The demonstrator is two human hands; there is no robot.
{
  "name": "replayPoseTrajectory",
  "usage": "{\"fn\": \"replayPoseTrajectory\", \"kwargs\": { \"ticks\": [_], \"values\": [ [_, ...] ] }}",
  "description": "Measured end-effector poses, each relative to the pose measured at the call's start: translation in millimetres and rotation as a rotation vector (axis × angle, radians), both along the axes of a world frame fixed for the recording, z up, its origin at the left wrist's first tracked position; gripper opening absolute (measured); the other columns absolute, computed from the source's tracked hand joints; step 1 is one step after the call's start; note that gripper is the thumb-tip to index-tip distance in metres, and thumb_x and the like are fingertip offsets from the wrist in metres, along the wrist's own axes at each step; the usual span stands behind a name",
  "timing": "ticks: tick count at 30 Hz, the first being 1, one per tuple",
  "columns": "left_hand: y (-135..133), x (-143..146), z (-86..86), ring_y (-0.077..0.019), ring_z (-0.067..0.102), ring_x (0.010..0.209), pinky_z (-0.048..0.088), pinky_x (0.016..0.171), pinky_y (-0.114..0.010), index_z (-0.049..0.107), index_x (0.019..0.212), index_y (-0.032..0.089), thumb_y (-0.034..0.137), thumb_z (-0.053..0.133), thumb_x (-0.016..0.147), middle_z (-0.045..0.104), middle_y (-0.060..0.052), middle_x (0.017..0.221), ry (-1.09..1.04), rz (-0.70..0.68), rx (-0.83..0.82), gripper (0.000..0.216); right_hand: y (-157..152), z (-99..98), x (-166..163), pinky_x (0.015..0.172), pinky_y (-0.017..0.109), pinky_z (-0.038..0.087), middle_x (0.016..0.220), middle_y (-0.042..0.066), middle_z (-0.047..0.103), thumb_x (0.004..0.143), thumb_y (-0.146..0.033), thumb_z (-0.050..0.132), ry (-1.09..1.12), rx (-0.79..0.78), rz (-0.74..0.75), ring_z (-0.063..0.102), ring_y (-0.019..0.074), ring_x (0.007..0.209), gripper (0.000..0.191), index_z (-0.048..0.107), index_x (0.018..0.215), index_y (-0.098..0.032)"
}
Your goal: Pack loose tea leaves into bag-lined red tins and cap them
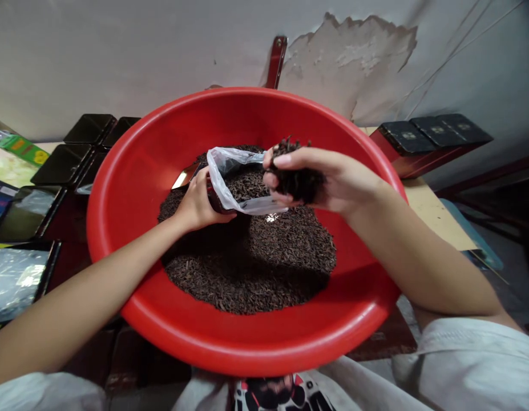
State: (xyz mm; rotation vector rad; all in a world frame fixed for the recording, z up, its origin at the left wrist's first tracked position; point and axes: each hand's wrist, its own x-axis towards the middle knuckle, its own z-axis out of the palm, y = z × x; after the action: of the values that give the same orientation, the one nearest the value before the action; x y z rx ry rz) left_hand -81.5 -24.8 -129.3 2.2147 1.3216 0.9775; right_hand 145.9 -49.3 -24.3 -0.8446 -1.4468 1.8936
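Observation:
A large red basin (247, 342) holds a heap of dark, dry loose tea leaves (242, 279). Inside it, my left hand (200, 200) grips a dark tin (217, 202) lined with a clear plastic bag (223, 188), whose mouth is spread and folded outward. Tea leaves show inside the bag. Just right of the bag's mouth, my right hand (328, 177) is closed around a handful of tea leaves (298, 177), with some sticking out above the fingers. The tin's lower part is hidden by my left hand and the bag.
Several dark open tins (61, 165) stand left of the basin, some with plastic bags (18, 279) inside. Closed black-lidded red tins (405, 137) stand at the right by the wall. A green box (22, 148) lies far left. Behind the basin is a wall with peeling paint (354, 51).

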Motion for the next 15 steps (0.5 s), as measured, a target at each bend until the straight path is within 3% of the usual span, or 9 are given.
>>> {"fn": "replayPoseTrajectory", "kwargs": {
  "ticks": [3,6,8,11,13,15],
  "values": [
    [-2.5,2.9,1.4,-0.0388,0.047,0.12,0.038,0.104,-0.055,0.042,0.126,0.011,0.04,0.082,0.041,0.05,-0.018,0.129,0.022,-0.019,0.001,0.098,7.3,-9.5,-3.2,0.053,0.024,0.044,0.074,-0.001,0.051,0.077,-0.032,0.061,-0.005,0.175,-0.258,0.051,0.0092,0.059,0.018,0.05,0.083,-0.018],
    [-4.1,4.8,0.6,-0.0394,0.046,0.12,0.038,0.104,-0.056,0.04,0.127,0.012,0.037,0.082,0.042,0.048,-0.018,0.13,0.024,-0.046,-0.005,0.099,11.7,-26.8,-12.9,0.073,0.032,0.051,0.086,0.002,0.055,0.077,-0.036,0.064,-0.161,0.535,-0.426,0.056,0.0152,0.08,0.024,0.051,0.088,-0.02],
    [-4.5,5.6,0.2,-0.0398,0.046,0.12,0.038,0.104,-0.056,0.039,0.128,0.014,0.037,0.082,0.042,0.048,-0.016,0.131,0.02,-0.054,-0.01,0.098,14.7,-38.2,-18.8,0.087,0.037,0.048,0.095,0.004,0.057,0.074,-0.035,0.069,-0.308,0.791,-0.387,0.055,0.0188,0.094,0.028,0.052,0.091,-0.02],
    [-4.2,6.0,2.0,-0.0382,0.049,0.117,0.04,0.102,-0.056,0.042,0.125,0.017,0.039,0.082,0.042,0.05,-0.013,0.128,-0.017,-0.05,-0.03,0.095,19.7,-48.1,-22.3,0.097,0.04,0.043,0.109,0.008,0.056,0.069,-0.028,0.073,-0.482,1.102,-0.184,0.052,0.0221,0.106,0.032,0.054,0.094,-0.019],
    [-3.9,6.1,4.8,-0.0372,0.051,0.115,0.041,0.101,-0.055,0.044,0.123,0.017,0.039,0.083,0.042,0.054,-0.013,0.124,-0.04,-0.035,-0.047,0.092,20.8,-45.8,-20.0,0.098,0.041,0.042,0.114,0.01,0.054,0.068,-0.027,0.074,-0.535,1.202,-0.128,0.051,0.0236,0.11,0.037,0.054,0.098,-0.018],
    [-3.4,6.0,7.7,-0.0372,0.052,0.115,0.041,0.101,-0.054,0.046,0.122,0.015,0.037,0.083,0.042,0.055,-0.014,0.124,-0.043,-0.037,-0.059,0.091,19.8,-35.8,-13.0,0.097,0.041,0.043,0.113,0.01,0.055,0.073,-0.033,0.071,-0.564,1.197,-0.175,0.052,0.0235,0.108,0.037,0.054,0.102,-0.018]
  ]
}}
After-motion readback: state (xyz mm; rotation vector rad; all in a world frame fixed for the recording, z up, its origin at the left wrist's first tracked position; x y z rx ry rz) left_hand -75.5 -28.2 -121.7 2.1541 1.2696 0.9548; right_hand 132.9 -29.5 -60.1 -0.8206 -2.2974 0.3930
